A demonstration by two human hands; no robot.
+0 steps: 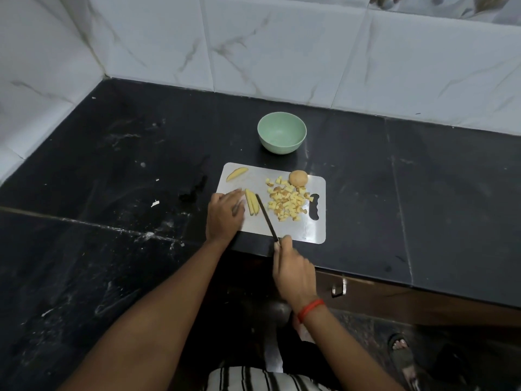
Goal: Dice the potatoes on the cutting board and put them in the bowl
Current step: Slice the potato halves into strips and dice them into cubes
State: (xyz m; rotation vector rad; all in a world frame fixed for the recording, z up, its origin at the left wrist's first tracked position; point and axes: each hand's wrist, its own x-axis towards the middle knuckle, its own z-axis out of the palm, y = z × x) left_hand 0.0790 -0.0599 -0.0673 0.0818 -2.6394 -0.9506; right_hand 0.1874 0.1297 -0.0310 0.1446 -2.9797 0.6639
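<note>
A steel cutting board [304, 224] lies on the black counter. On it are a pile of diced potato [286, 201], a whole potato [298, 178], a lone wedge [236, 174] at the far left corner, and a few long potato strips [251, 205]. My left hand [225, 214] rests on the board just left of the strips, its fingers relaxed. My right hand [293, 273] grips the handle of a dark knife [266, 217], whose blade lies along the right side of the strips. Behind the board stands a pale green bowl [282, 133] with nothing in it.
The black stone counter [423, 198] runs to a white tiled wall [282, 52] behind and on the left. Its front edge is close to the board's near side. A cabinet with a metal handle [338, 287] sits below, and a sandalled foot [401, 351] is on the floor.
</note>
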